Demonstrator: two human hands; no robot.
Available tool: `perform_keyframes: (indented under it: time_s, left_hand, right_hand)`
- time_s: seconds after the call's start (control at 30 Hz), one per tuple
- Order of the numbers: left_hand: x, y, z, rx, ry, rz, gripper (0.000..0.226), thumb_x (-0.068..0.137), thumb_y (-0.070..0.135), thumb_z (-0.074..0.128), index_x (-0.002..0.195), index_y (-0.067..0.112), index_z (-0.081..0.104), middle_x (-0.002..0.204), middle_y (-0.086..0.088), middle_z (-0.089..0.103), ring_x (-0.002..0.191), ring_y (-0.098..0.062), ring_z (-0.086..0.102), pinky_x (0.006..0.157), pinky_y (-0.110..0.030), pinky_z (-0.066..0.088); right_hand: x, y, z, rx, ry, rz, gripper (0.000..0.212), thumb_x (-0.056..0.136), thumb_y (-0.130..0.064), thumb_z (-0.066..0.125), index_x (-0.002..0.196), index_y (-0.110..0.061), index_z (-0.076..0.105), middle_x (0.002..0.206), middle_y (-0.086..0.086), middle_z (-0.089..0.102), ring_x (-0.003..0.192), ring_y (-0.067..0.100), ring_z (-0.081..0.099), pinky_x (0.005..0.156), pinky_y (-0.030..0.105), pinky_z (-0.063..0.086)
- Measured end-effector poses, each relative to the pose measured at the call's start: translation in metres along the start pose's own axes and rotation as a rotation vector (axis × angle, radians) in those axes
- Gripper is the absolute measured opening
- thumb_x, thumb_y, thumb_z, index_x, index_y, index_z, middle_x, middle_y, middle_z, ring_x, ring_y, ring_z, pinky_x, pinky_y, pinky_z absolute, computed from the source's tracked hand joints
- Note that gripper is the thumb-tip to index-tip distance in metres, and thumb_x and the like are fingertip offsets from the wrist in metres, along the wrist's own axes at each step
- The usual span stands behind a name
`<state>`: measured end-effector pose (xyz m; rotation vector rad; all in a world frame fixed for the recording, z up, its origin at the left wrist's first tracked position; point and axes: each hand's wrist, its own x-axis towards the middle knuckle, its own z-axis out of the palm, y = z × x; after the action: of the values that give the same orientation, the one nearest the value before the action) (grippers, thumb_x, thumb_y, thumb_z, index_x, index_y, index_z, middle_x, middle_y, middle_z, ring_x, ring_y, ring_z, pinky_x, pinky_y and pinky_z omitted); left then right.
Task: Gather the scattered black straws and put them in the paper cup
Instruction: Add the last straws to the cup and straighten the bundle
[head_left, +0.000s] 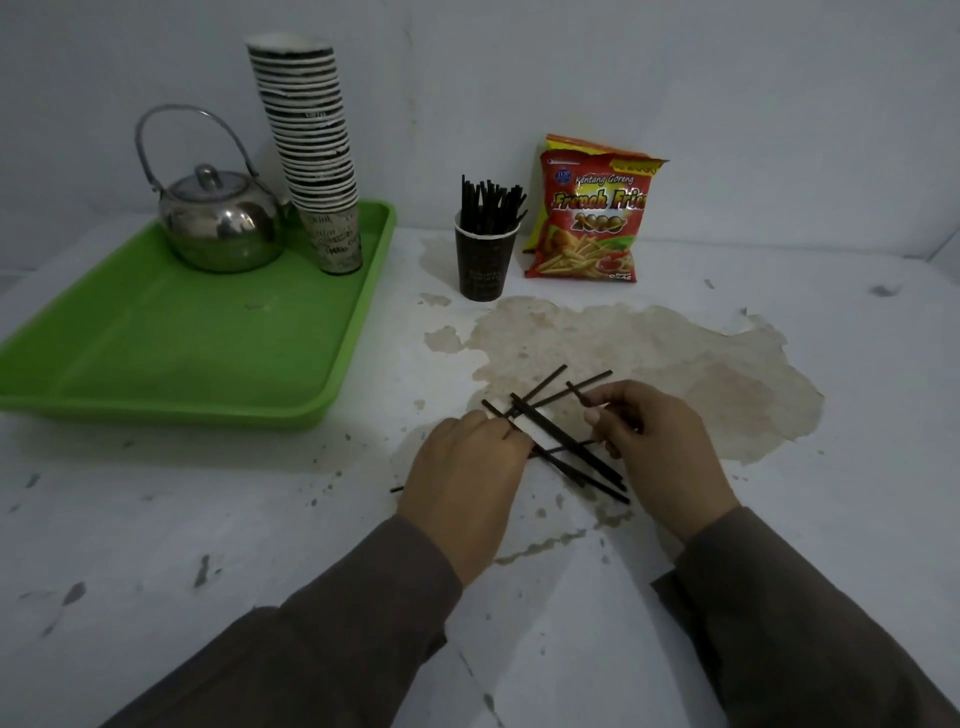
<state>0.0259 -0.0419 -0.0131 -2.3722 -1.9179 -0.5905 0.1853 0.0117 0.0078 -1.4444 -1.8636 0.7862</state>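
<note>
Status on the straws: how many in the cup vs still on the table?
Partly done. The paper cup already holds a bunch of black straws, standing upright. In hand: the left hand and right hand are gathering the loose straws, the right grip pinching at least one. Left: that crossed pile, plus a stray end showing beside the left hand.

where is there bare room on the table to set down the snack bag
Free: the tabletop right of the snack bag, and the near-left stretch in front of the green tray. The tray's front half is bare too. Crowded: around the loose straws under both hands, and between paper cup and bag.
</note>
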Motion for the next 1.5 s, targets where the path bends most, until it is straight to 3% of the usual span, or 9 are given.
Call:
perform_keyframes:
  time_s: [0.1,0.27,0.4,0.5,0.77,0.9,1.03,1.33,1.5]
  left_hand:
    - [-0.002,-0.002,-0.013,0.1,0.018,0.086,0.028,0.054,0.003,0.075,0.07,0.025,0.069,0.064,0.006,0.063,0.065,-0.017,0.059,0.063,-0.026,0.047]
    - [-0.003,-0.013,-0.03,0.125,0.032,0.103,0.028,0.071,0.004,0.059,0.083,0.028,0.069,0.077,0.007,0.066,0.08,-0.018,0.058,0.085,-0.029,0.028]
    - [0.002,-0.03,-0.036,0.041,-0.063,0.131,0.033,0.072,-0.003,0.063,0.086,0.027,0.067,0.082,0.007,0.067,0.085,-0.018,0.057,0.084,-0.024,0.023]
    - [0.008,-0.042,-0.033,-0.041,-0.142,0.149,0.022,0.087,0.009,0.054,0.095,0.026,0.064,0.093,0.007,0.065,0.092,-0.014,0.05,0.078,-0.02,0.02]
    - [0.013,-0.056,-0.036,-0.116,-0.254,0.066,0.019,0.093,0.015,0.046,0.104,0.019,0.062,0.105,-0.001,0.061,0.1,-0.016,0.046,0.084,-0.026,0.034]
    - [0.013,-0.055,-0.036,-0.122,-0.264,0.048,0.02,0.093,0.015,0.046,0.105,0.018,0.061,0.107,-0.001,0.06,0.102,-0.016,0.045,0.084,-0.026,0.033]
    - [0.013,-0.054,-0.037,-0.135,-0.239,0.037,0.02,0.092,0.012,0.047,0.102,0.019,0.062,0.104,-0.001,0.06,0.099,-0.017,0.046,0.082,-0.027,0.035]
    - [0.011,-0.055,-0.032,-0.196,-0.19,0.027,0.025,0.092,0.004,0.046,0.106,0.017,0.062,0.101,-0.003,0.058,0.099,-0.017,0.045,0.082,-0.032,0.039]
    - [0.012,-0.055,-0.03,-0.25,-0.145,0.021,0.033,0.09,-0.002,0.046,0.112,0.017,0.062,0.102,-0.003,0.055,0.095,-0.012,0.042,0.078,-0.022,0.034]
  right_hand:
    - [0.002,-0.004,0.001,-0.064,-0.024,-0.025,0.008,0.085,-0.02,0.061,0.085,-0.027,0.065,0.074,-0.015,0.06,0.071,-0.003,0.054,0.061,0.006,0.037]
    - [0.01,-0.007,0.0,-0.163,0.022,-0.025,0.004,0.083,-0.021,0.064,0.083,-0.021,0.068,0.074,-0.011,0.059,0.069,-0.001,0.052,0.058,0.006,0.035]
    - [0.018,-0.012,0.001,-0.26,-0.003,-0.031,0.006,0.082,-0.021,0.065,0.083,-0.017,0.069,0.073,-0.009,0.057,0.064,-0.002,0.046,0.055,0.007,0.031]
    - [0.023,-0.018,0.006,-0.305,-0.062,-0.002,0.008,0.082,-0.02,0.065,0.086,-0.015,0.07,0.078,-0.004,0.061,0.065,0.001,0.049,0.059,0.013,0.035]
    - [0.031,-0.041,0.039,-0.562,-0.338,0.076,0.023,0.088,-0.021,0.056,0.104,-0.008,0.068,0.103,0.013,0.068,0.093,0.026,0.062,0.081,0.032,0.048]
    - [0.024,-0.038,0.053,-0.67,-0.249,-0.027,0.022,0.088,-0.022,0.056,0.097,-0.006,0.069,0.095,0.013,0.068,0.085,0.026,0.061,0.071,0.031,0.045]
    - [0.02,-0.035,0.057,-0.733,-0.185,-0.157,0.018,0.084,-0.006,0.05,0.093,-0.005,0.065,0.097,0.013,0.063,0.086,0.027,0.058,0.065,0.028,0.038]
    - [0.02,-0.036,0.033,-0.436,-0.103,-0.143,0.017,0.084,-0.016,0.055,0.085,-0.003,0.066,0.079,0.011,0.064,0.067,0.023,0.056,0.061,0.032,0.045]
    - [0.025,-0.036,0.007,-0.21,-0.065,-0.088,0.012,0.088,-0.021,0.055,0.081,-0.017,0.065,0.071,-0.012,0.057,0.062,0.001,0.05,0.052,0.01,0.035]
